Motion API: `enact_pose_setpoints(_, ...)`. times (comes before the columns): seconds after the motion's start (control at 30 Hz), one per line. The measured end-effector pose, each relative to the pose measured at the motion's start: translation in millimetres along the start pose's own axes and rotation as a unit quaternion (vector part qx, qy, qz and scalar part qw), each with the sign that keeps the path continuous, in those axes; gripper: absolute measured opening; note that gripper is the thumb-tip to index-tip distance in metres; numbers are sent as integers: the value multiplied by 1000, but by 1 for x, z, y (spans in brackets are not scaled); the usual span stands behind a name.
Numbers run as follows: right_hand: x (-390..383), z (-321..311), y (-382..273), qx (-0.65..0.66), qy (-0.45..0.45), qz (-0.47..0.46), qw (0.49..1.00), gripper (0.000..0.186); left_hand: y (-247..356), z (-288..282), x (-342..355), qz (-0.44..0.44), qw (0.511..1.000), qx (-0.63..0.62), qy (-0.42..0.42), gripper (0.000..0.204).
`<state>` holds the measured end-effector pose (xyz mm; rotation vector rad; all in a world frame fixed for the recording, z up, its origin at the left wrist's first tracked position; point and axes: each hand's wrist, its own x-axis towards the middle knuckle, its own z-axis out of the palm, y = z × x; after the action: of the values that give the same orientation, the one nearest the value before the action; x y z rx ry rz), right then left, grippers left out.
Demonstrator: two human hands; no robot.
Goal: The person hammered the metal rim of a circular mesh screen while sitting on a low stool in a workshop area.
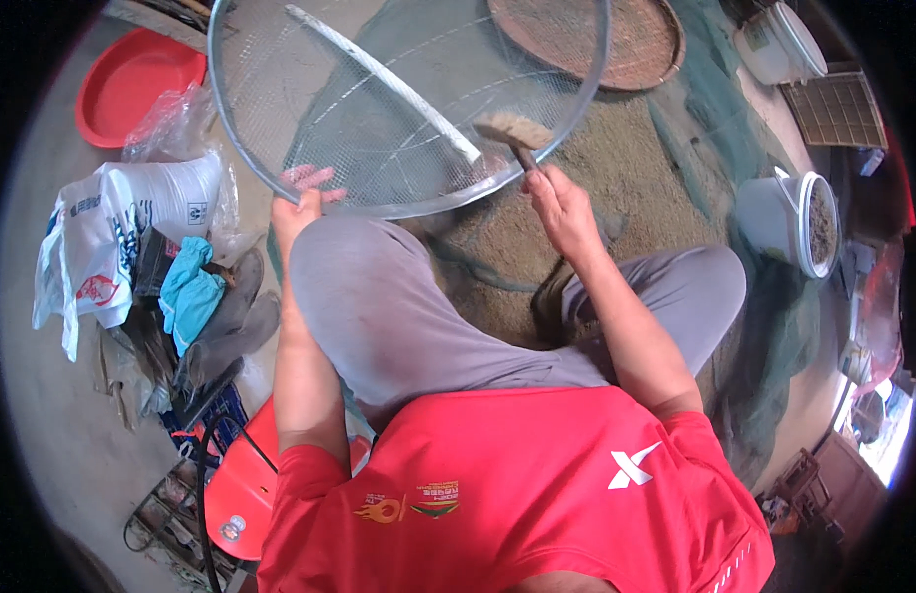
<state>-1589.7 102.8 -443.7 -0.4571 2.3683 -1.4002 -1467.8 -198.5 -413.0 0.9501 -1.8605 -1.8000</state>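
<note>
Two grips were closed: the left hand (305, 193) was clamped on the near left edge of a large, round, silver-rimmed wire-mesh sieve (354, 128), and the right hand (562, 211) was wrapped around the handle of a dark-handled brush with pale bristles (514, 129), its head at the sieve's near right edge. The sieve was raised above a green net sheet (774, 346) spread with brownish grainy matter (616, 163); by the sheet's right edge stood a white plastic bucket (769, 212).
</note>
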Motion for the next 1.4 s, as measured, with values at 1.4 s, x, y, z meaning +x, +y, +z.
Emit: enact_pose_setpoints(1.4,12,11,18,35,40,16,998,39,-14,-2,4,171,977,48,122,31)
